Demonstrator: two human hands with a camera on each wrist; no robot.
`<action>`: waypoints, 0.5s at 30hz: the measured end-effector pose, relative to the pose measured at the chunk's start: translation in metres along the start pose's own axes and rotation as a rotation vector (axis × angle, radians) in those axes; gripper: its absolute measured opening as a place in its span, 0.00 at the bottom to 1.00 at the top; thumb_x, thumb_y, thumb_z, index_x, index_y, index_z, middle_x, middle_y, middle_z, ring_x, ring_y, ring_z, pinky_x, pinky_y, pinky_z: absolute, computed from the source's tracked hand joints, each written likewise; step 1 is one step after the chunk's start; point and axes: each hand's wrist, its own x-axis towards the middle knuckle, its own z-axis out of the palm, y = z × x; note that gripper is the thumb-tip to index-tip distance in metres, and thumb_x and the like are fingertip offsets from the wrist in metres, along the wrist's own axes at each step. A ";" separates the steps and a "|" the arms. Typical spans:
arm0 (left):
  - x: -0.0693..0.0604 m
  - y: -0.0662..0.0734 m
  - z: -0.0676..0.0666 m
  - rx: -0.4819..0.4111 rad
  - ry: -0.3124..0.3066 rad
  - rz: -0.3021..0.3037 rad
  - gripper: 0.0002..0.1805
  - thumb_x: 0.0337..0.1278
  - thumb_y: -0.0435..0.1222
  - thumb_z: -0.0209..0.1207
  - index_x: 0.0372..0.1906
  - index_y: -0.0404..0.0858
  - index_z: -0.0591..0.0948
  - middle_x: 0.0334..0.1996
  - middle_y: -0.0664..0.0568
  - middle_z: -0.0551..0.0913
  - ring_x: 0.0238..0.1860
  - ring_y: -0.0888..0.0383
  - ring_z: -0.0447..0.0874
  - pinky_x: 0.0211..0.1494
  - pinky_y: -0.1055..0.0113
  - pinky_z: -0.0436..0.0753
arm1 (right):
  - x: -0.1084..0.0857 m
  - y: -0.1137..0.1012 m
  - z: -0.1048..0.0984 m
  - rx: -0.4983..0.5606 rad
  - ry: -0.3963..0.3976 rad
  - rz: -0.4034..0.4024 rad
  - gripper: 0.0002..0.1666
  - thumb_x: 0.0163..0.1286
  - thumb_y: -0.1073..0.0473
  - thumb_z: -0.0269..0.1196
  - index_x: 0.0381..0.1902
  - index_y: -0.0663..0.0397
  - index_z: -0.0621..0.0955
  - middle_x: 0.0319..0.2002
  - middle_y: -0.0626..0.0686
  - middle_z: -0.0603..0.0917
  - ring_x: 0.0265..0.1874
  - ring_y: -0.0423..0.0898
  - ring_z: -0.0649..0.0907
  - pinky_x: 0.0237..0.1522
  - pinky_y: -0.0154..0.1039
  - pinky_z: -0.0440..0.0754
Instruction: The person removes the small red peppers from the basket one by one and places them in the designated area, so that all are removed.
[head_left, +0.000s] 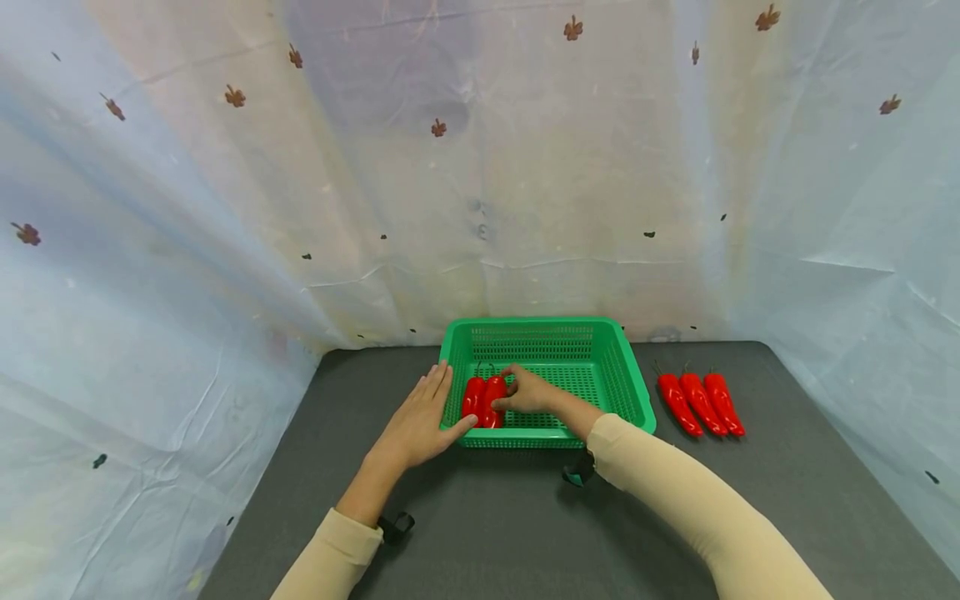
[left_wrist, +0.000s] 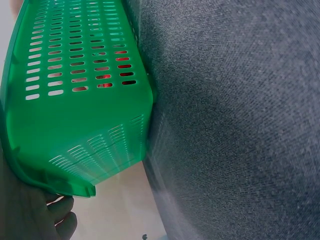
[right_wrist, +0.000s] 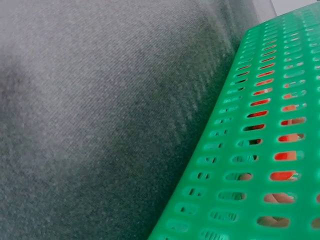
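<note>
A green slotted plastic basket [head_left: 534, 329] holds two glossy red chili peppers, side by side at its left end. My right hand [head_left: 529, 392] reaches in over the front rim, thumb and fingers pinching the right-hand pepper [head_left: 492, 402]. The other pepper [head_left: 472, 398] lies just left of it, by the basket's left wall. With fingers straight, my left hand [head_left: 422, 423] lies along the left rim, its thumb pointing toward the front left corner. The left wrist view catches that hand [left_wrist: 37, 217] at the basket's edge [left_wrist: 65, 117]. Red shows through the slotted wall [right_wrist: 255, 150] in the right wrist view.
Three more red chili peppers [head_left: 701, 404] lie in a slanted row right of the basket. Everything stands on a dark grey table [head_left: 480, 525]. A pale sheet [head_left: 525, 183] with brown leaf marks hangs behind and at the sides.
</note>
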 end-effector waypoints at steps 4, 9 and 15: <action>-0.001 0.001 -0.001 0.002 -0.012 -0.003 0.59 0.75 0.74 0.42 0.88 0.35 0.43 0.88 0.44 0.37 0.88 0.47 0.37 0.89 0.51 0.42 | 0.000 0.001 0.001 -0.021 -0.009 -0.004 0.46 0.76 0.54 0.71 0.82 0.65 0.64 0.59 0.67 0.84 0.54 0.58 0.87 0.55 0.52 0.88; 0.000 0.001 -0.001 0.009 -0.009 -0.001 0.59 0.75 0.74 0.42 0.88 0.35 0.43 0.88 0.43 0.38 0.88 0.47 0.37 0.89 0.50 0.43 | 0.000 0.000 0.002 -0.001 -0.015 -0.001 0.45 0.74 0.55 0.73 0.79 0.67 0.66 0.58 0.66 0.84 0.52 0.57 0.86 0.54 0.51 0.88; 0.001 0.000 0.000 0.013 -0.012 -0.003 0.59 0.74 0.75 0.41 0.88 0.35 0.43 0.89 0.43 0.39 0.88 0.48 0.36 0.89 0.50 0.43 | 0.000 0.000 0.001 0.021 -0.020 0.007 0.45 0.72 0.55 0.75 0.77 0.64 0.66 0.57 0.65 0.83 0.50 0.55 0.86 0.53 0.50 0.88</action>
